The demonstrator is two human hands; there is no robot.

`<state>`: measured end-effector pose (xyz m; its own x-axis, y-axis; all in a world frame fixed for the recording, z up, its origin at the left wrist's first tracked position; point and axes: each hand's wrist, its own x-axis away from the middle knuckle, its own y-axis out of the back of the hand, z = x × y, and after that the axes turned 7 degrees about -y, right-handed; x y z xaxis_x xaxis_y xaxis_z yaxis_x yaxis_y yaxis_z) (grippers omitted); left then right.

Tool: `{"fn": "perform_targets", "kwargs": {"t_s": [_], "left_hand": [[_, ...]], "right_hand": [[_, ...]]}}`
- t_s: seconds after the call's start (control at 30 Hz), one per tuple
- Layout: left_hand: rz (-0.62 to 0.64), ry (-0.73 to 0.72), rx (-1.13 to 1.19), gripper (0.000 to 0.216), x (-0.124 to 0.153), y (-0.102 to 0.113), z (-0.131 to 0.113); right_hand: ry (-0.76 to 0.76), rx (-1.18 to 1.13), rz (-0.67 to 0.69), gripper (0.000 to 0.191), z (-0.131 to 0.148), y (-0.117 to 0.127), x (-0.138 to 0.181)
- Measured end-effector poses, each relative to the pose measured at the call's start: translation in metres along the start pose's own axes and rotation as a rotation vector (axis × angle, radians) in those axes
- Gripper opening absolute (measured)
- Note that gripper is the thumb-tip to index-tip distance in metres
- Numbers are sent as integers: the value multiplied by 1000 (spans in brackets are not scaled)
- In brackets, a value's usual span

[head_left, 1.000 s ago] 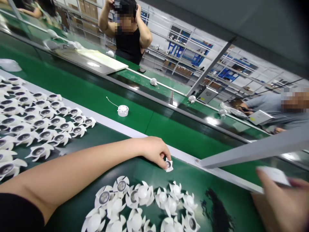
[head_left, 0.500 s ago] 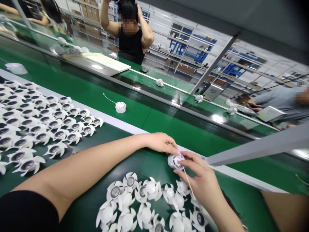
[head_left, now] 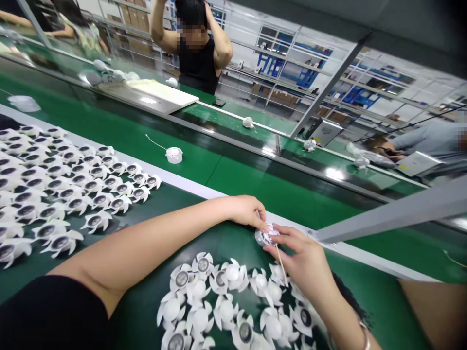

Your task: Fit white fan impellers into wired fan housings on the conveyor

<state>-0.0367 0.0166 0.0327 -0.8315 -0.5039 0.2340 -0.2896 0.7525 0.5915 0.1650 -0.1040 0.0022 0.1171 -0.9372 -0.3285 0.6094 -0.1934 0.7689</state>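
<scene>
A small white round fan housing point(head_left: 260, 238) is held at the near edge of the belt, between both my hands. My left hand point(head_left: 250, 211) curls over its far side with the fingertips pressed down on it. From the right, my right hand point(head_left: 301, 253) grips the rim with thumb and fingers. A thin pale cable point(head_left: 280, 265) hangs from the housing beneath my right hand. Partly covered by fingers, the inside of the housing is hard to make out. Just below lies a loose group of white fan impellers point(head_left: 199, 318), some showing dark hubs.
Rows of white impellers point(head_left: 69, 192) cover the left of the green table. On the green belt point(head_left: 241, 182) sits another white housing point(head_left: 174, 155) with its cable. A grey post point(head_left: 383, 216) slants in at right. Across the line a person point(head_left: 199, 53) raises both arms.
The housing on the belt has shifted left. Both hands keep hold of their housing, and my left fingers have moved slightly over it. The view has turned a little.
</scene>
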Motion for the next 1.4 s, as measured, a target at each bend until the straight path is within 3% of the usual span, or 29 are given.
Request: {"fn": "perform_targets", "kwargs": {"t_s": [0.2,0.37,0.43,0.53,0.63,0.77,0.87,0.97,1.03,1.13,1.27,1.4], "left_hand": [[-28,42,-166,46,11,0,-12],[-85,133,-439,65,43,-5,-60],[-13,159,-530,75,56,-12,-80],[247,224,-636,75,65,-21,-96],[411,151,-629,57,62,-22,-89],[467,-17,-462,34,50,-12,-65],[500,-32,-382,32,46,0,-51],[517,-64,-286,40,46,15,-44],[474,-130,-168,39,44,21,-38],[280,-281,7,34,32,19,-24],[-1,-459,146,23,9,-5,-1],[-92,-478,167,22,-3,-22,13]], "right_hand": [[-56,-107,33,22,-1,-3,0],[-25,-94,141,21,-8,1,-9],[-45,-85,122,30,-19,10,-14],[-158,-11,-41,51,-38,38,-7],[-293,71,-118,50,-52,74,24],[-406,221,-77,29,-55,106,81],[-378,273,-37,27,-52,104,110],[-315,265,-11,23,-50,91,120],[-257,263,-10,21,-49,83,119],[-172,276,-6,18,-50,76,113],[-131,317,81,21,-49,73,104],[-149,455,177,24,-41,69,95]]}}
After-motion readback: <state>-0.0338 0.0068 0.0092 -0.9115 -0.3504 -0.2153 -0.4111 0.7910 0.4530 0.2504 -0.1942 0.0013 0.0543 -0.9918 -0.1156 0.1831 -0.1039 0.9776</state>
